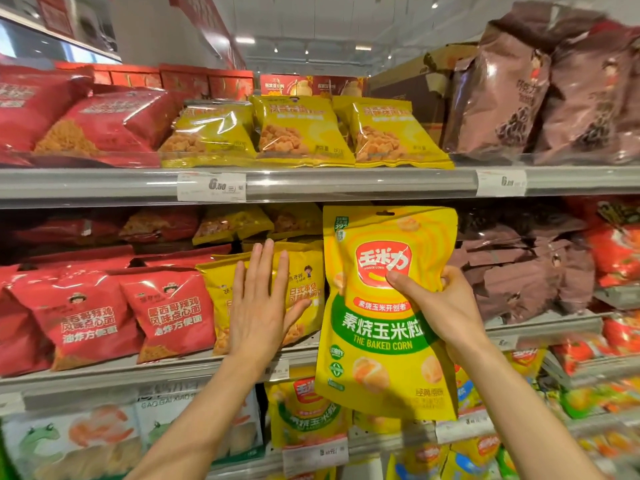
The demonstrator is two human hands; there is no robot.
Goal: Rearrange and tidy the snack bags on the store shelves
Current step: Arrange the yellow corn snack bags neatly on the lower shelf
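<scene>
- While the left hand (258, 303) lies flat against a yellow snack bag (304, 282) on the middle shelf (145, 368), its fingers are straight and only slightly spread, with the thumb angled out to the right; nothing is gripped.
- The right hand (446, 306) holds a yellow baked corn pouch (384, 317) upright in front of the middle shelf, thumb pressed on the printed front beside the red logo, remaining fingers curled round the pouch's right edge and back.
- That pouch hangs clear of the shelf front, just right of the pressed bag; its upper edge sits just under the upper shelf rail (311, 183) and its lower edge overlaps the row below.
- Middle shelf, left to right: red snack bags (166, 317) standing upright, yellow bags under the left hand, brown bags (526, 271) lying in a loose heap behind the pouch.
- Top shelf, left to right: red bags (104, 126) leaning back, three yellow bags (301, 133) side by side, large brown bags (540, 91) tilted against each other.
- A price tag (211, 187) reading 6.50 is clipped to the upper rail; a second tag (501, 182) further right is too blurred to read.
- On the lower shelf, more corn pouches (304, 410) of the same design stand directly beneath the held one, with pale bags (104, 438) to their left.
- A cardboard box (412, 84) sits behind the top shelf stock.
</scene>
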